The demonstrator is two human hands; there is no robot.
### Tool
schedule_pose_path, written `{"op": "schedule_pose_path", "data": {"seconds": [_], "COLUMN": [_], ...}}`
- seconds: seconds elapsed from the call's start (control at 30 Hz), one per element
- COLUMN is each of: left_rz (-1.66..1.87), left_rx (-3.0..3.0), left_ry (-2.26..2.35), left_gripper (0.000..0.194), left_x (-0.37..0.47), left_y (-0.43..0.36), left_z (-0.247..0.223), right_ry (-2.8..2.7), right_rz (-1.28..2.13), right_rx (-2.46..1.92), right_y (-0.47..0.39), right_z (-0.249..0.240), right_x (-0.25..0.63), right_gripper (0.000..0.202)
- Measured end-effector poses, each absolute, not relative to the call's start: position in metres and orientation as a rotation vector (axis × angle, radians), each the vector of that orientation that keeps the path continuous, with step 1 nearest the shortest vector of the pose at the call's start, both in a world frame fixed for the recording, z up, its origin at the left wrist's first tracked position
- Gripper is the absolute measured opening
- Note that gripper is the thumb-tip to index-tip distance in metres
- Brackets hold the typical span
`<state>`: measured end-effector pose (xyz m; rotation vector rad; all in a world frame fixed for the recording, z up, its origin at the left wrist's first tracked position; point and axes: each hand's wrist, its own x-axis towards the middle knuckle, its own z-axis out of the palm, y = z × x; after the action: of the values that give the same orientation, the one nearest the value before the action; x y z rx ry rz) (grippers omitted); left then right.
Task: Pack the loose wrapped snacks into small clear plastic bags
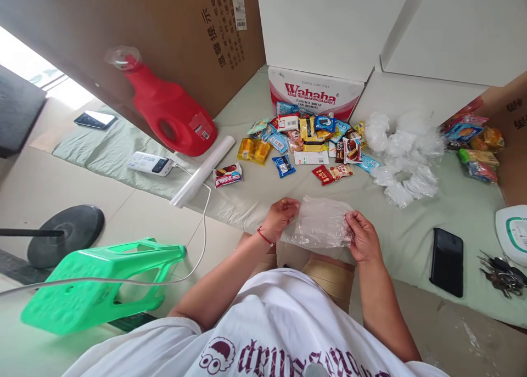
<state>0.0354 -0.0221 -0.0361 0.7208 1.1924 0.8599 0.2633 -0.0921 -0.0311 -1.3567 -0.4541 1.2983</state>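
A clear plastic bag (323, 222) is stretched flat between my two hands, over the near edge of the cloth-covered surface (255, 212). My left hand (282, 218), with a red string at the wrist, pinches its left edge. On the right side, my right hand (363, 235) grips the bag between thumb and fingers. Beyond the bag lies a pile of small wrapped snacks (310, 133), with a red packet (323, 174) and a blue packet (284, 166) nearest. Crumpled clear bags (405, 152) are heaped to the right of the snacks.
A red jug (177, 113), a plastic roll (202, 171) and a white power bank (150, 163) lie left. Filled bags (478, 164), a black phone (447, 262) and keys (503, 274) are right. A Wahaha box (313, 91) stands behind; a green stool (102, 283) lies lower left.
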Motion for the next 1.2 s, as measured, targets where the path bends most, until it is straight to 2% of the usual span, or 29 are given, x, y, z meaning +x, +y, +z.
{"op": "schedule_pose_path", "data": {"seconds": [0.1,0.3,0.5,0.7,1.0,1.1,1.2], "left_rz": [1.082,0.743,0.715,0.818,1.016,1.064,1.071], "left_rx": [0.909,1.33,1.069,0.887,0.555,0.527,0.539], "left_ry": [1.335,0.996,0.923,0.927,1.027,1.101,1.141], "left_gripper": [0.039,0.044,0.041,0.035,0.038,0.036,0.035], "left_x": [0.033,0.075,0.087,0.059,0.005,-0.005,-0.006], "left_y": [-0.026,-0.057,-0.049,-0.037,-0.019,-0.015,-0.016], "left_z": [-0.03,-0.015,-0.022,-0.026,-0.034,-0.043,-0.051], "right_ry": [-0.384,-0.444,-0.645,-0.61,-0.626,-0.797,-1.08], "right_rz": [1.282,1.338,1.32,1.26,1.099,0.869,0.269], "right_rx": [-1.327,-1.238,-1.199,-1.3,-1.456,-1.674,-1.873], "right_y": [-0.096,-0.099,-0.099,-0.101,-0.112,-0.117,-0.121], "right_z": [-0.031,-0.028,-0.022,-0.025,-0.04,-0.044,-0.035], "right_x": [0.261,0.236,0.239,0.265,0.31,0.325,0.319], "right_gripper": [0.043,0.04,0.044,0.042,0.044,0.043,0.033]}}
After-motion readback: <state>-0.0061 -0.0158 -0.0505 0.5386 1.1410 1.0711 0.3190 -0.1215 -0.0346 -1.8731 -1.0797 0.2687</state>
